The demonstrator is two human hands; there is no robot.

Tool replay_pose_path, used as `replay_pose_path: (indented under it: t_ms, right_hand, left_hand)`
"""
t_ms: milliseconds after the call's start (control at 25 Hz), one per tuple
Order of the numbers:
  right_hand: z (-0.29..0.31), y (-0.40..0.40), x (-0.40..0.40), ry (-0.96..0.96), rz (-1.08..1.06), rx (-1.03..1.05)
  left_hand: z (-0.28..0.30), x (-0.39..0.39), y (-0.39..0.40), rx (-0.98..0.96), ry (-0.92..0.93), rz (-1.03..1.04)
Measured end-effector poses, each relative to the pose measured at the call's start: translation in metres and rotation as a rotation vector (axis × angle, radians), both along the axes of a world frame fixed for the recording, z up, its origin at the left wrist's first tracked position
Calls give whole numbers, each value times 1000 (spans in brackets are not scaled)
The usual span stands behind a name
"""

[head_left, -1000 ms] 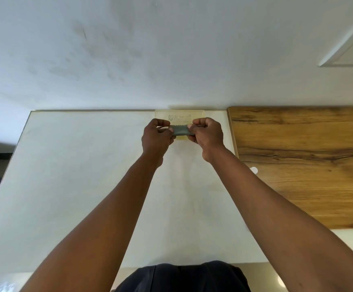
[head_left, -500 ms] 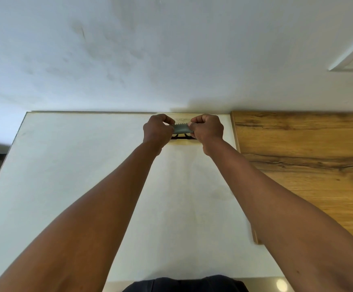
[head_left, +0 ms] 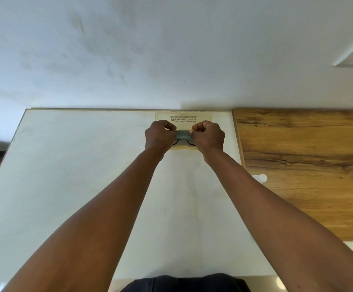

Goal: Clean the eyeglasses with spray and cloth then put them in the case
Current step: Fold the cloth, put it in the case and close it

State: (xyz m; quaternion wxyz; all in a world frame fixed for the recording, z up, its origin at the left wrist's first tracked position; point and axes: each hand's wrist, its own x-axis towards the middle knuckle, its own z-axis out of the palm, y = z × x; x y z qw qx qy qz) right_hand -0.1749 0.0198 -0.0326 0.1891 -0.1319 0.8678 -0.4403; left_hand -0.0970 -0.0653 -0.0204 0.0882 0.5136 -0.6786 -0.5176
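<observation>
At the far edge of the white tabletop (head_left: 70, 186), close to the wall, I have both hands raised over a pale yellow rectangular sheet printed with dark lettering (head_left: 184, 119). I have only the head camera to go on. In it my left hand (head_left: 159, 137) and right hand (head_left: 208, 137) are curled into fists, knuckles toward me, each pinching one end of a grey-green cleaning cloth with a scalloped edge (head_left: 183, 134) stretched between them. Just beneath the cloth the dark-rimmed eyeglasses (head_left: 183, 142) peek out: two curved lower rims and the bridge show, the rest is hidden by cloth and fingers, so I cannot tell which fingers bear on the frame itself. The glasses seem held above the sheet rather than lying on it, though I cannot be sure.

I judge this to be the wiping step, with the cloth wrapped over the lenses. Neither a spray bottle nor a case is in sight; a small white round object (head_left: 259, 178) by the edge of the brown wood-grain board (head_left: 308, 165) is too indistinct to name. The next move calls for rubbing each lens gently, then finding the case.
</observation>
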Motion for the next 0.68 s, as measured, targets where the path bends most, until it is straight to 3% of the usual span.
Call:
replay_pose_path:
  t_ms: [200, 440, 560, 680]
  right_hand:
    - [-5, 2, 1, 80, 36, -18]
    - [4, 2, -9, 587, 39, 57]
    - [6, -5, -23, 477, 283, 274]
    - [2, -7, -28, 424, 349, 217]
  left_hand:
    - [-3, 3, 0, 17, 31, 47]
    - [-5, 4, -2, 10, 45, 46]
    - [-6, 5, -1, -9, 50, 36]
    - [-8, 7, -1, -37, 50, 40]
